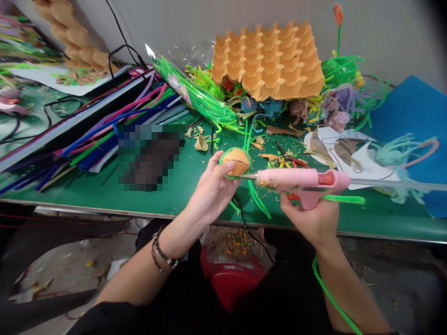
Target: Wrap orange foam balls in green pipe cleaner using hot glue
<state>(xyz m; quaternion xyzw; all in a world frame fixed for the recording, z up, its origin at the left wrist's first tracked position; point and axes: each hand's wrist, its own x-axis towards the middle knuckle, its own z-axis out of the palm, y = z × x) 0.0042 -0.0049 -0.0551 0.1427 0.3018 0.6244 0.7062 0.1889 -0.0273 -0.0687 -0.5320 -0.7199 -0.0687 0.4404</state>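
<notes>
My left hand (223,179) pinches a small round piece of orange egg-carton cardboard (239,160), edged with a green pipe cleaner. Green pipe-cleaner lengths stick out above and below it. In my right hand (312,218) is a pink hot glue gun (289,179), my fingers wrapped round its handle. Its metal nozzle points left and meets the lower edge of the cardboard piece; whether it touches is hard to tell. A clear glue stick (391,184) runs out of the gun's back. A bright green pipe cleaner (344,199) shows beside my right hand.
An orange egg tray (268,60) rests on pipe-cleaner flowers at the back. Bagged green pipe cleaners (195,93) lie left of it. Red-handled pliers (293,159) and cardboard scraps (201,143) lie on the green table (195,200). Blue sheet (412,125) at right; red stool (233,279) below.
</notes>
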